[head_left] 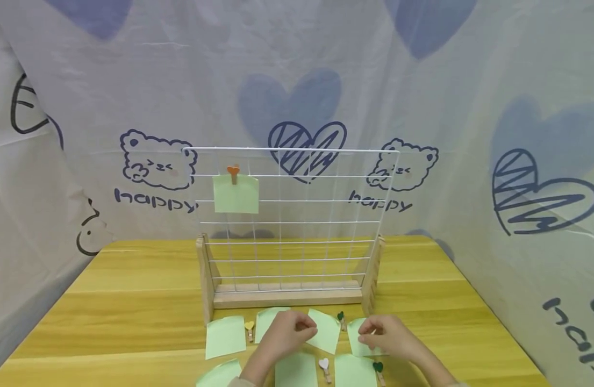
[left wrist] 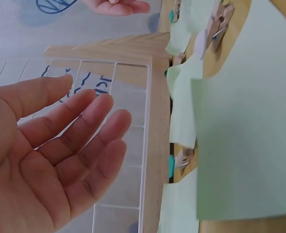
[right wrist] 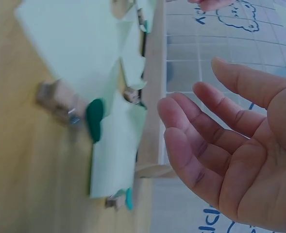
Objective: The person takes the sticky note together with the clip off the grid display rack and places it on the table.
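Note:
Above pale green paper notes (head_left: 225, 337) laid on the table, my left hand (head_left: 283, 334) holds nothing, its fingers loosely bent. My right hand (head_left: 389, 337) is likewise without anything in it, over the rightmost note of the back row (head_left: 355, 344). In the left wrist view the left palm (left wrist: 31, 179) shows bare, and so does the right palm (right wrist: 259, 179) in its own view. Between the hands lies a small wooden clip with a dark green heart (head_left: 342, 319). One green note (head_left: 236, 196) hangs on the white wire grid (head_left: 303, 222), pinned by an orange-heart clip (head_left: 233, 173).
The grid stands in a wooden base (head_left: 287, 299) behind the notes. A yellow-heart clip (head_left: 250, 330), a white-heart clip (head_left: 324, 368) and another green-heart clip (head_left: 378, 371) lie among the notes on the wooden table (head_left: 117, 306). A printed cloth (head_left: 297, 48) hangs behind.

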Demonstrator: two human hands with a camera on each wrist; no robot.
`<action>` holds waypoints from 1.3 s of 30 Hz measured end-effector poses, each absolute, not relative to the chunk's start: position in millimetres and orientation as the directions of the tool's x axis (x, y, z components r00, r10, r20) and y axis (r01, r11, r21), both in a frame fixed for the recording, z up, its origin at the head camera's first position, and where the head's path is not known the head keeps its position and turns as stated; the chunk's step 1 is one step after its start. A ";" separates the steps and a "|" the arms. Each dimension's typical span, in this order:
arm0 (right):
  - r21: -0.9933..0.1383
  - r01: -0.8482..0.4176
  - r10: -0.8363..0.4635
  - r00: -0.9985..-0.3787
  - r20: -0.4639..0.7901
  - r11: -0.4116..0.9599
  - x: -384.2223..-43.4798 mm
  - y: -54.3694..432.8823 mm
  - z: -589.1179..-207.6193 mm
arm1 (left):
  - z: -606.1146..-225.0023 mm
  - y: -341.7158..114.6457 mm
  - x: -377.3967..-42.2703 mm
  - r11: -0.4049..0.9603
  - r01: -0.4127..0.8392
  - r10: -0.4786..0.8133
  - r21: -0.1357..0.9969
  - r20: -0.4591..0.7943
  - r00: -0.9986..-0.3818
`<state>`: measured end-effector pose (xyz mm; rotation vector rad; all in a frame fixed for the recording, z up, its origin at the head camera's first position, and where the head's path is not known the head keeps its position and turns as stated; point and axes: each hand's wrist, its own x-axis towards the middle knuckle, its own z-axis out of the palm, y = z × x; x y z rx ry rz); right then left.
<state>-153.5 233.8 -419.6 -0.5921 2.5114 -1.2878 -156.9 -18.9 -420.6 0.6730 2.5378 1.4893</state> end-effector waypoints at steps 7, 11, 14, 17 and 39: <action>-0.812 -0.282 -0.517 -0.855 -0.028 0.511 -159.3 223.6 -406.5 | -414.7 -30.1 -159.1 0.411 0.315 0.423 0.856 0.127 -0.897; -0.814 -0.338 -0.585 -0.811 -0.002 0.472 -162.1 219.6 -402.7 | -411.8 -36.0 -158.9 0.401 0.329 0.412 0.855 0.152 -0.898; -0.812 -0.386 -0.624 -0.780 0.034 0.439 -163.9 217.1 -401.8 | -410.2 -40.2 -159.3 0.400 0.341 0.399 0.851 0.173 -0.900; -0.801 -0.412 -0.647 -0.761 0.041 0.434 -166.0 215.0 -400.2 | -408.4 -43.5 -160.1 0.398 0.337 0.389 0.853 0.175 -0.904; -0.785 -0.506 -0.700 -0.702 0.133 0.358 -181.7 183.0 -371.4 | -390.9 -61.0 -168.5 0.362 0.362 0.361 0.859 0.229 -0.904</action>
